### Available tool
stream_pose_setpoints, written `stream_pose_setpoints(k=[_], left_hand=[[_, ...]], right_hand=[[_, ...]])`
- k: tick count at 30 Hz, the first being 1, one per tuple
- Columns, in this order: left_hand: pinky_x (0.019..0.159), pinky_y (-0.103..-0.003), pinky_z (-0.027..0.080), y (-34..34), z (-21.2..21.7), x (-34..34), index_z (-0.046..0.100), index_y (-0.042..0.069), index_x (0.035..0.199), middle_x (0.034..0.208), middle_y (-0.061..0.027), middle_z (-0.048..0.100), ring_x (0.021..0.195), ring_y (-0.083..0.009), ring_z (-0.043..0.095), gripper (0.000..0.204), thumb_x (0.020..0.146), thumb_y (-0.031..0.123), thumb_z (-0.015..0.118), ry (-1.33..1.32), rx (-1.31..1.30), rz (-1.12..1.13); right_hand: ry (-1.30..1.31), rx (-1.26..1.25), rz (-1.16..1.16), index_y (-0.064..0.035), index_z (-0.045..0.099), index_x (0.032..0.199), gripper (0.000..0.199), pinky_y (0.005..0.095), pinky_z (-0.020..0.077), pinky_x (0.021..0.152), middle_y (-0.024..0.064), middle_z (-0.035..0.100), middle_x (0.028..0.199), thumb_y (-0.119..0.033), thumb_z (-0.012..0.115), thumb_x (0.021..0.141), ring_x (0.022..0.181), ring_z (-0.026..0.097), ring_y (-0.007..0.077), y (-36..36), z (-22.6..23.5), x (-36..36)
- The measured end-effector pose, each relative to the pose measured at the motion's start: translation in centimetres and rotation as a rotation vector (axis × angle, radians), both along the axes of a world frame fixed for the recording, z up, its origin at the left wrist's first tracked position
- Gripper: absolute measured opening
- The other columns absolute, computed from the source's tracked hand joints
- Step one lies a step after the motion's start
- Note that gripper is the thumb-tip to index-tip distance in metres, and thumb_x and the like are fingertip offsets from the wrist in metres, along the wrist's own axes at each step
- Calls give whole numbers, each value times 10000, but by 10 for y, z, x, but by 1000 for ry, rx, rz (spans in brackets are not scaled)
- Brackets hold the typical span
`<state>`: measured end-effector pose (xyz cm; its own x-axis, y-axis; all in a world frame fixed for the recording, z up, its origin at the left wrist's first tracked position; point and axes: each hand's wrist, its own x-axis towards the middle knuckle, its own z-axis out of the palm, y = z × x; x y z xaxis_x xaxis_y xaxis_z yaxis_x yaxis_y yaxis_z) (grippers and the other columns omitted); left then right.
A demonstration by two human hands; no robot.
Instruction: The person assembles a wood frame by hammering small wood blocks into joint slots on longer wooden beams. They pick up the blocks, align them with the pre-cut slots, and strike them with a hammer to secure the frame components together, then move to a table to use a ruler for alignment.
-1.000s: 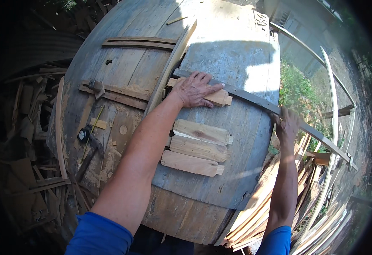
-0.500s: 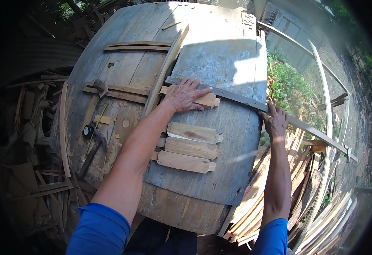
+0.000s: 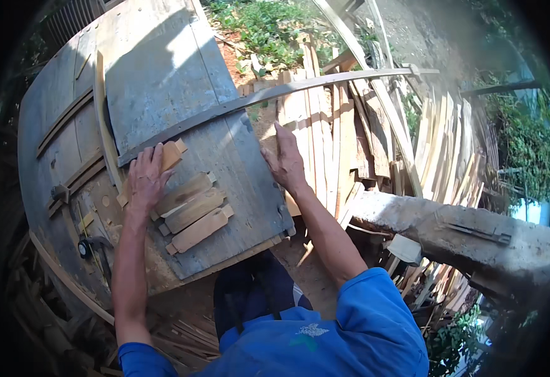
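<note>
My left hand (image 3: 146, 179) lies flat, fingers spread, on a small wooden block (image 3: 172, 153) on the round grey plank table (image 3: 155, 75). A long thin curved wooden strip (image 3: 275, 94) runs from under that hand across the table and out over the right edge. My right hand (image 3: 284, 160) is at the table's right edge just below the strip, fingers together; I cannot tell whether it grips anything. Three short notched wooden blocks (image 3: 193, 210) lie side by side just below my left hand.
More thin strips (image 3: 102, 119) and slats lie on the table's left part, with a hammer (image 3: 58, 191) and a small dark tool (image 3: 86, 248). A heap of long wooden slats (image 3: 350, 138) sits right of the table, a concrete beam (image 3: 451, 229) beyond, plants behind.
The view has swung right and tilted, so the table now sits at left. My left hand stays on the block; my right hand has moved in from the strip toward the table's edge.
</note>
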<state>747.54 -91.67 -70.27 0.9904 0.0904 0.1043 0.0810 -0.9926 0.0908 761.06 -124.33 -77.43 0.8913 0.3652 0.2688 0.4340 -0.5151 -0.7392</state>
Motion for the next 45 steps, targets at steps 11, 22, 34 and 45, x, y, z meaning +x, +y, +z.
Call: stream_pose_setpoints(k=[11, 22, 34, 45], left_hand=[[1058, -490, 419, -53, -20, -56, 421, 50, 1461, 1340, -229, 523, 1253, -421, 491, 939, 728, 475, 827, 482, -230, 155], [1093, -538, 378, -130, -44, -131, 329, -49, 1444, 1389, -267, 460, 1292, -433, 436, 1058, 765, 652, 736, 330, -427, 533], [1102, -555, 396, -241, -78, -188, 213, 37, 1524, 1405, -369, 372, 1348, -544, 371, 1173, 693, 600, 820, 105, -914, 946], [1054, -509, 453, -252, -83, -209, 76, 11, 1556, 1312, -394, 532, 1217, -510, 565, 1370, 651, 784, 754, 80, -1160, 1131]], right_hand=[[478, 1435, -1269, -312, 78, 1618, 805, 475, 391, 1101, 217, 374, 1538, -677, 413, 984, 1364, 457, 380, -369, -23, -304], [249, 1539, -1204, -90, 406, 1470, 561, 522, 438, 1088, 175, 490, 1441, -398, 545, 1022, 1316, 503, 322, -399, -74, -236], [685, -25, -115, 38, 428, 1428, 816, 430, 530, 922, 283, 645, 1185, -339, 783, 797, 1052, 661, 408, -43, -50, -277], [1450, 518, 254, -87, 487, 1270, 322, 353, 563, 682, 63, 616, 1030, -304, 529, 1037, 837, 639, 196, -76, 13, -255]])
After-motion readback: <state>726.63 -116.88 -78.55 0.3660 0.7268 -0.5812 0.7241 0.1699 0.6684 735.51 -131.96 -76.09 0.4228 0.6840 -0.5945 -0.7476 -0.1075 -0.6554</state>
